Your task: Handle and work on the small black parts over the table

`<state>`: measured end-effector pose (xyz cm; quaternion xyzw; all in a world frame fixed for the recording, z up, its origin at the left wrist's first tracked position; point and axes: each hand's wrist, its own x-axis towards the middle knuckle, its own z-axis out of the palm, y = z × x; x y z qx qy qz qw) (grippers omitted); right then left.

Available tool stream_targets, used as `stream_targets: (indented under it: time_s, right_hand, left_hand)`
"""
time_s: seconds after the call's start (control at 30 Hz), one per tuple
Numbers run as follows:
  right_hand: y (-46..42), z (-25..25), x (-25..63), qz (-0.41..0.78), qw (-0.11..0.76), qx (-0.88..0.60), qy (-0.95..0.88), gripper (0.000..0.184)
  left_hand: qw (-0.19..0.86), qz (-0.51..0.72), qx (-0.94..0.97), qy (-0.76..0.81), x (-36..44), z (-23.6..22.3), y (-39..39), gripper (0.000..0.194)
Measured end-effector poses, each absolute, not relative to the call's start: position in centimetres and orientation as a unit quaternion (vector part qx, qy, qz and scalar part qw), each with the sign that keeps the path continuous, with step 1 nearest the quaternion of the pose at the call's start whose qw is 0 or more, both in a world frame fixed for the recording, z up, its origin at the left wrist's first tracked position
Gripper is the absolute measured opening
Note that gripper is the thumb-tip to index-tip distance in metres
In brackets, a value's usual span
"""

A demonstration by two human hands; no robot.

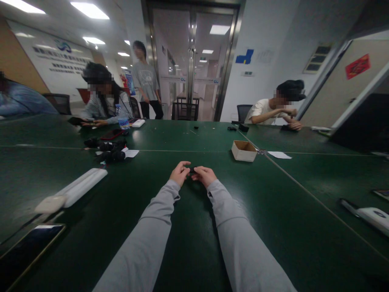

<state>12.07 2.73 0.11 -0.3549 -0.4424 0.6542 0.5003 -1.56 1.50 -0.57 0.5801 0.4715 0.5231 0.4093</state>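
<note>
Both my arms, in light grey sleeves, stretch forward over the dark green table (188, 227). Between my hands is a small black object (192, 170), too small to make out its kind. My left hand (180, 173) pinches its left end between thumb and fingers, with the index finger reaching over. My right hand (205, 175) grips its right end with the fingertips. The object is held just above the tabletop, and my fingers cover part of it.
An open cardboard box (244, 152) stands ahead to the right, beside a white paper (279, 155). Black gear (112, 152), a white power strip (86, 186) and a phone (32, 247) lie to the left. A water bottle (123, 121) stands farther back. Other people sit across the table; one stands behind.
</note>
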Motion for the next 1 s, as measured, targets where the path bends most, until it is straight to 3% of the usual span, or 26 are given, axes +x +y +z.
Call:
stream_targets:
  time_s: [1.0]
  right_hand:
    - [2.96, -0.18, 12.09, 0.658, 0.506, -0.352, -0.433, 0.016]
  left_hand:
    - [0.374, 0.517, 0.600, 0.482, -1.26, -0.14, 0.99, 0.023]
